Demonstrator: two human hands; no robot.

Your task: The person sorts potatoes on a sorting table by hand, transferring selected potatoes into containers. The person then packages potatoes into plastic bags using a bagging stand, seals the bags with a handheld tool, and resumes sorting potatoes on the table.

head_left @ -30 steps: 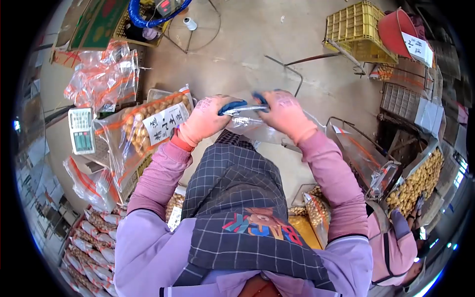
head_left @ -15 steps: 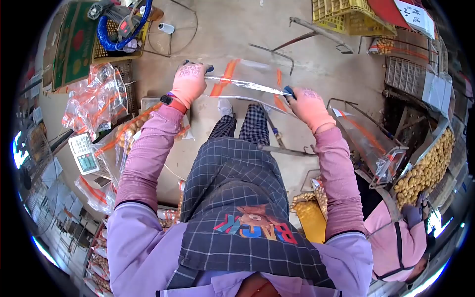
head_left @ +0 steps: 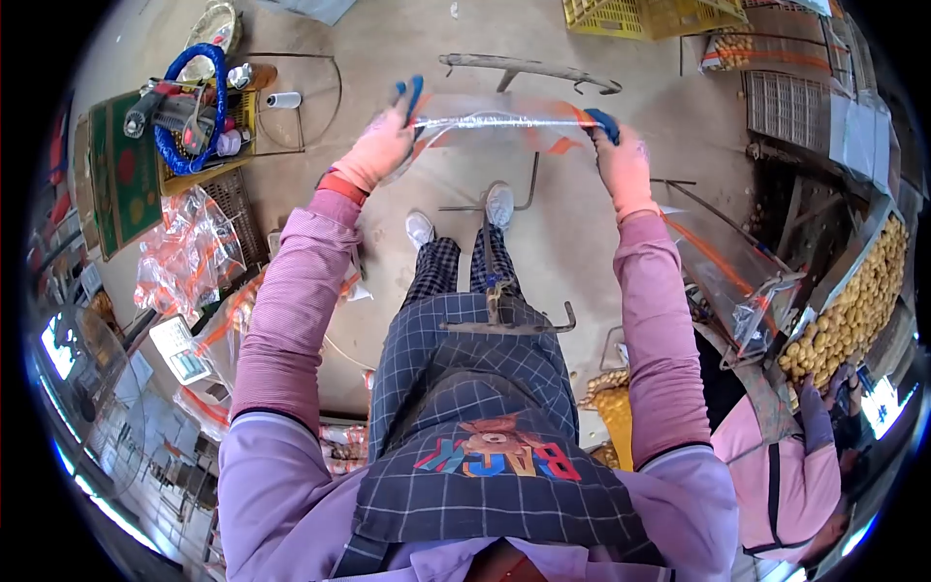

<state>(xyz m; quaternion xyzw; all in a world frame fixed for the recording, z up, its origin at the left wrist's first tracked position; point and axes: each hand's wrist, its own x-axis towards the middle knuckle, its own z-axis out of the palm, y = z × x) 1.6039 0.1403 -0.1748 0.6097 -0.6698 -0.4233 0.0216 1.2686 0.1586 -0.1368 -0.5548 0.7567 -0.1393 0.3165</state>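
A clear plastic bag (head_left: 495,123) with orange stripes is stretched nearly level between my two gloved hands, above the floor in front of my feet. Its mouth edge looks like a shiny straight band, and the lower part is blurred. My left hand (head_left: 381,144), in a pink glove with blue fingertips, grips the bag's left end, with some fingertips pointing up. At the right end, my right hand (head_left: 622,165), in a matching glove, is closed on the bag's corner with its fingers curled over the edge.
A metal stand (head_left: 509,328) is close to my apron. Crumpled bags (head_left: 194,252), a scale (head_left: 181,351) and a crate with a blue hose (head_left: 194,112) are at left. At right are a bag on a frame (head_left: 727,267), heaped potato-like produce (head_left: 853,301) and another person (head_left: 776,466).
Both hands have moved up and slightly farther apart in the view, with the bag still between them. The view has shifted, and both my shoes now show.
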